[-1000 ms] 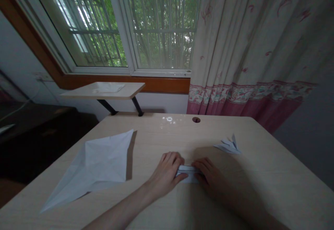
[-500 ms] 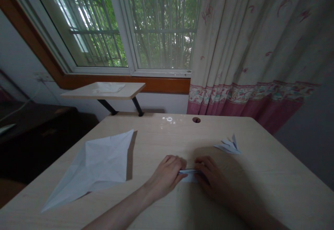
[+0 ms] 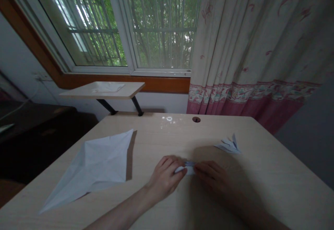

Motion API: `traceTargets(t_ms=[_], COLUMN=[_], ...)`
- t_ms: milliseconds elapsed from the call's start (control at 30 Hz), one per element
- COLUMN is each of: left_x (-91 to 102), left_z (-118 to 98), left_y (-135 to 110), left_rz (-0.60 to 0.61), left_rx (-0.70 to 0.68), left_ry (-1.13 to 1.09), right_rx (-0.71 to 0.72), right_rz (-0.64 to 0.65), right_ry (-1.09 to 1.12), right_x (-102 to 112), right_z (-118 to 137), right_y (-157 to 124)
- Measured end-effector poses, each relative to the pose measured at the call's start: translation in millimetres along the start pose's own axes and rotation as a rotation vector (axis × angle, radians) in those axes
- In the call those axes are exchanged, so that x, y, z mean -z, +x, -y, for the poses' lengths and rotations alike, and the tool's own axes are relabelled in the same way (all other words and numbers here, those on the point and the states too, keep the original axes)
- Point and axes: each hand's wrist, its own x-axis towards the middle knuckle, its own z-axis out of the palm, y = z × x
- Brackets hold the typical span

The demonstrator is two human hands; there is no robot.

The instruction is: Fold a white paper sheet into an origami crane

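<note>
A small white folded paper (image 3: 188,168) lies on the light wooden desk (image 3: 167,132) near its middle. My left hand (image 3: 165,177) presses and pinches the paper's left end with curled fingers. My right hand (image 3: 212,178) holds the paper's right end, its fingers closed on it. Most of the paper is hidden between the two hands.
A large creased white sheet (image 3: 94,167) lies on the desk's left half. A small folded paper figure (image 3: 229,145) rests at the right. A cable hole (image 3: 196,119) sits near the far edge. A raised shelf (image 3: 104,91), window and curtain (image 3: 250,49) stand behind.
The small paper has been folded narrower and shorter between the hands. Both hands shifted slightly away from me and closer together on it.
</note>
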Motion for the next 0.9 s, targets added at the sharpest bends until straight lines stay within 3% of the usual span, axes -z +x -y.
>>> traceTargets(t_ms=[67, 233, 433, 733, 900], left_x=[-2.5, -6.8, -2.8, -5.2, -4.4], left_z=[0, 3, 6, 5, 4], left_y=[-2, -7, -6, -6, -4], left_rz=[0.025, 0.132, 0.276, 0.248, 0.253], left_rx=[0.011, 0.037, 0.089, 0.091, 0.022], left_ry=[-0.006, -0.032, -0.118, -0.136, -0.075], right_rx=[-0.028, 0.053, -0.015, -0.069, -0.082], right_rz=[-0.012, 0.066, 0.190, 0.196, 0.176], right_ry=[-0.013, -0.038, 0.006, 0.124, 0.148], right_x=[-4, -4, -2, 4, 3], right_z=[0, -3, -1, 4, 4], right_y=[0, 3, 3, 13, 12])
